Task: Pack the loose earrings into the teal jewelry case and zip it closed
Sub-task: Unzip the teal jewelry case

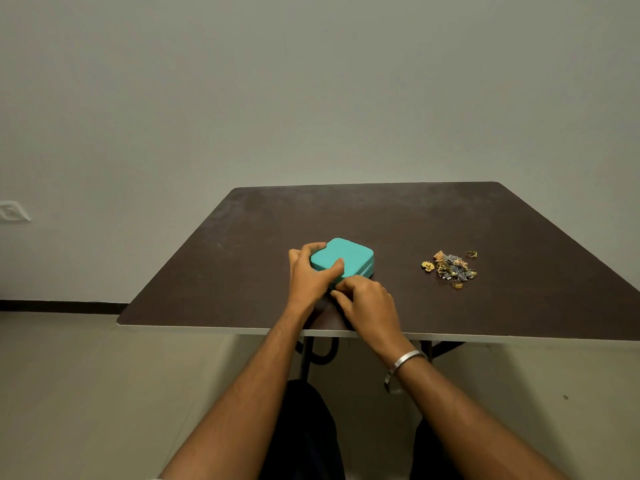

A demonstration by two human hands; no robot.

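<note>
On the dark brown tabletop (242,244), slightly left of centre, lies the teal jewelry case (346,256) with its lid down. Both hands are at its near left corner: the left hand (310,275) grips the case, fingers curled over the far left edge and thumb lying on the lid. The right hand (367,303), a metal bangle (403,367) on its wrist, has its fingertips bunched against the case's near edge; what they pinch cannot be told. Well apart to the right sits a heap of loose earrings (450,268).
</note>
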